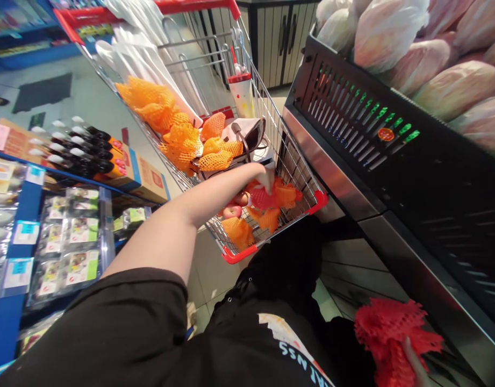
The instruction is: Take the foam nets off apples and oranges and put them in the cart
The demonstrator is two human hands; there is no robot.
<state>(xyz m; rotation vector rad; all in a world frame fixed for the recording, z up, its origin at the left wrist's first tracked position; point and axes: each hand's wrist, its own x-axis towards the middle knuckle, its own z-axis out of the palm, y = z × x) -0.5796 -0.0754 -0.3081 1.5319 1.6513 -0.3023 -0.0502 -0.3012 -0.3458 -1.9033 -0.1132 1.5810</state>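
Observation:
My left hand [265, 177] reaches down into a metal shopping cart [271, 102], its fingers closed on a pink foam fruit net [260, 198]. Orange foam nets [285, 194] lie close around it, and apples [232, 211] rest on the wire floor just to the left. At the lower right, my right hand [414, 361] is only partly in view, with its fingers wrapped round a bunch of red foam nets [392, 328]. More orange foam nets [178, 142] are heaped along the left side of the cart, by a bag with a dark handle [241, 141].
A black vented display stand [352, 123] piled with wrapped produce [392, 32] runs along the right. Blue shelving with packaged goods [80, 231] and black bottles with white caps [86, 145] stands at the left. A cup with a red rim [241, 91] sits in the cart.

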